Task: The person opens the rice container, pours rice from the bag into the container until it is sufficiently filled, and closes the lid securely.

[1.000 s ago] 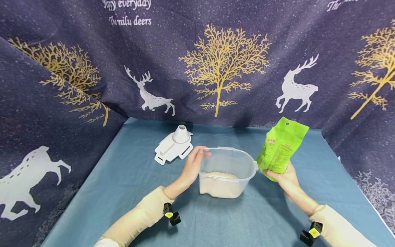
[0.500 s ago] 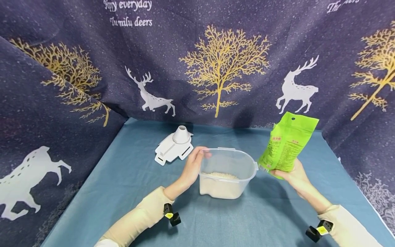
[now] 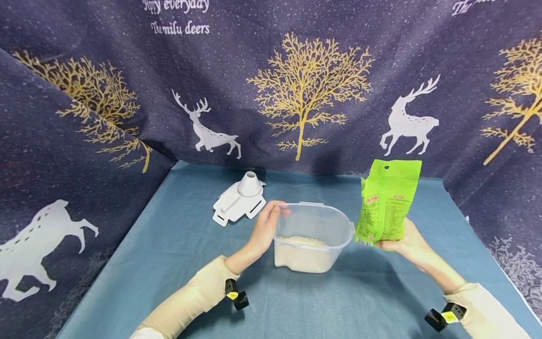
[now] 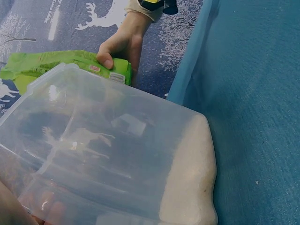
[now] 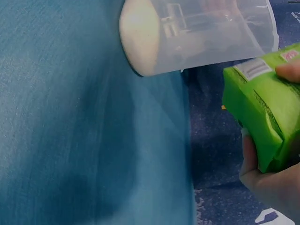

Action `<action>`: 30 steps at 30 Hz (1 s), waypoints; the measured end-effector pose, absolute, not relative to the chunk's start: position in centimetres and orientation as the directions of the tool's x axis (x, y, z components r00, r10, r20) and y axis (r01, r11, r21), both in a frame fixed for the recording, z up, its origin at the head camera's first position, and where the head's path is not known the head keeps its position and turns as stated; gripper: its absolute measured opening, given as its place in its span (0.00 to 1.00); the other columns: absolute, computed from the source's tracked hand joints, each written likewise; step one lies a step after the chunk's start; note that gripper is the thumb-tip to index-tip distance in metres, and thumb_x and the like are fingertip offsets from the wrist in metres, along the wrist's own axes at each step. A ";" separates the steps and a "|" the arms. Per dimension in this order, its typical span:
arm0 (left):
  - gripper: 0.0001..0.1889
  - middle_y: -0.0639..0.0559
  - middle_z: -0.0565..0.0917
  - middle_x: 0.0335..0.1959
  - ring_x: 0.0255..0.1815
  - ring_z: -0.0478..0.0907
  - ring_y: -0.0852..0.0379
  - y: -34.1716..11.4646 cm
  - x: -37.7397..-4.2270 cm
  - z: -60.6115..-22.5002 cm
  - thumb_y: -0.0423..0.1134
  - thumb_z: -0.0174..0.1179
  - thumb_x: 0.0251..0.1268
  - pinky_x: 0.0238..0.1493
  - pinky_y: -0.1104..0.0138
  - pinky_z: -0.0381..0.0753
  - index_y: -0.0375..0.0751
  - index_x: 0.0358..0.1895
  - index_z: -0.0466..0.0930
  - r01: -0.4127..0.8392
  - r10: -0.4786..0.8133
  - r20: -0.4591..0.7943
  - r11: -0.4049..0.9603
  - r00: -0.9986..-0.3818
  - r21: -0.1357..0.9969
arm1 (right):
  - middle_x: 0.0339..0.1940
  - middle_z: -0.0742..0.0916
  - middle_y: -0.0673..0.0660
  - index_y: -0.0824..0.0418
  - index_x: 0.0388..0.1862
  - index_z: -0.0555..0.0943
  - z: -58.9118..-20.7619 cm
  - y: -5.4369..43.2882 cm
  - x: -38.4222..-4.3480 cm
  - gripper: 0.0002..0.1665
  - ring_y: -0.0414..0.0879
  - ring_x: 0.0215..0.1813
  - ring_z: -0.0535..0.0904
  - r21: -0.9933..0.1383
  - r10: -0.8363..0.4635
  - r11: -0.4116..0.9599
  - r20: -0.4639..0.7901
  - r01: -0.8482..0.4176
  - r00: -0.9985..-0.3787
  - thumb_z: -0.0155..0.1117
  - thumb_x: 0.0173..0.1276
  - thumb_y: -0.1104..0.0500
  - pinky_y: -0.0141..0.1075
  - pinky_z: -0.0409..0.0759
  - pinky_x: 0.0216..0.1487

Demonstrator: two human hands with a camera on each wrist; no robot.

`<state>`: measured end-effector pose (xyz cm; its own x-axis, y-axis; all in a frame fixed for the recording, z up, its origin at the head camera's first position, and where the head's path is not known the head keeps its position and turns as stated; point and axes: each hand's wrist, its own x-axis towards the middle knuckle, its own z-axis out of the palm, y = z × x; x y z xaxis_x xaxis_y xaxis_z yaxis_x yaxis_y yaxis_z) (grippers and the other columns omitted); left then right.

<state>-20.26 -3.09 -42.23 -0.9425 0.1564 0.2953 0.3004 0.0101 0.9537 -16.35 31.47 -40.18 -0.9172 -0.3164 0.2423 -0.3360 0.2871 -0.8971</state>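
Note:
A translucent plastic container (image 3: 317, 221) stands upright on the table, with white rice-like grains (image 3: 302, 240) in its lower part. My left hand (image 3: 262, 228) holds its left rim, thumb outside and fingertips showing through the plastic on the inner side. To the right, my right hand (image 3: 404, 242) grips a green bag (image 3: 385, 207) near its bottom, above the table. The bag's holed top end points up, and its bottom is close to the container's right rim. In the right wrist view, the thumb and fingers wrap the bag's lower end (image 5: 262, 108). The bag's contents are hidden.
A white lid (image 3: 233, 207) with a cone-shaped spout (image 3: 250, 185) lies behind and left of the container. Blue cloth (image 3: 296, 310) covers the table. A dark curtain (image 3: 330, 94) with trees and deer hangs behind and at the left.
My right hand has moved a little to the right and turned the green bag more upright, after it leaned further right half a second ago. The left hand and the container have stayed put.

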 end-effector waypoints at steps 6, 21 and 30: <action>0.15 0.30 0.84 0.43 0.52 0.80 0.37 -3.1 -20.3 -42.2 0.33 0.38 0.77 0.64 0.48 0.70 0.28 0.51 0.74 0.286 0.149 0.281 0.017 -0.948 0.958 | 0.45 0.87 0.40 0.47 0.58 0.75 -40.1 31.7 -16.6 0.41 0.35 0.42 0.84 -0.889 -0.446 0.196 0.296 -0.415 -0.845 0.61 0.50 0.83 0.29 0.80 0.40; 0.15 0.30 0.84 0.43 0.51 0.80 0.37 -3.2 -20.4 -42.3 0.32 0.39 0.76 0.64 0.48 0.70 0.29 0.51 0.74 0.294 0.164 0.287 0.021 -0.944 0.956 | 0.46 0.85 0.36 0.49 0.63 0.70 -38.4 32.1 -17.2 0.48 0.33 0.42 0.83 -0.795 -0.535 0.316 0.300 -0.517 -0.789 0.68 0.44 0.80 0.29 0.80 0.37; 0.15 0.30 0.83 0.44 0.51 0.80 0.37 -3.4 -20.4 -42.3 0.32 0.38 0.76 0.63 0.49 0.71 0.28 0.52 0.73 0.306 0.187 0.292 0.050 -0.938 0.951 | 0.41 0.85 0.36 0.55 0.63 0.71 -37.3 31.9 -17.0 0.46 0.34 0.39 0.82 -0.730 -0.470 0.495 0.232 -0.472 -0.852 0.75 0.42 0.72 0.29 0.78 0.38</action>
<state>-20.44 -3.38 -42.30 -0.9380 0.1870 0.2917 0.3057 0.0499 0.9508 -17.03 31.94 -37.31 -0.8517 -0.4697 0.2325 -0.4721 0.4949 -0.7296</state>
